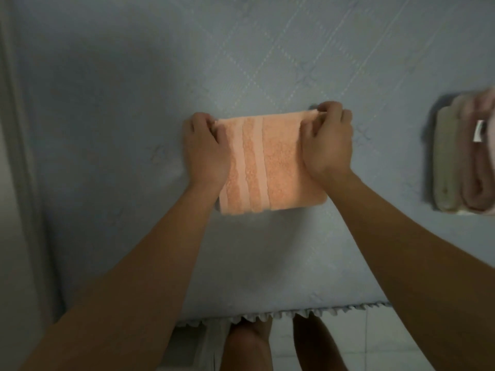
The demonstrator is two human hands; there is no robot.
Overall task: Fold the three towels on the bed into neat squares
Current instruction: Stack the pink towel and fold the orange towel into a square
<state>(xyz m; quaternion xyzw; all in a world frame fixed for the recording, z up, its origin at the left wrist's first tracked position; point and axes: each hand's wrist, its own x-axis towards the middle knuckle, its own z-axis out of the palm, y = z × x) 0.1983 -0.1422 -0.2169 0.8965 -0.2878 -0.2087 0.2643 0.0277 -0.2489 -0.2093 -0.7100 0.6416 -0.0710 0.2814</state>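
Observation:
An orange towel (270,167) with lighter stripes lies folded into a compact rectangle on the pale blue bed (134,103), in the middle of the view. My left hand (206,148) pinches its far left corner. My right hand (328,140) grips its far right corner, fingers curled over the edge. At the right edge of the view a beige towel (446,159) and a pink towel (476,162) lie folded side by side, partly cut off by the frame.
The bed's frilled near edge (294,313) runs across the bottom, with my legs and a tiled floor (375,341) below it. A pale wall or frame (10,183) borders the bed on the left.

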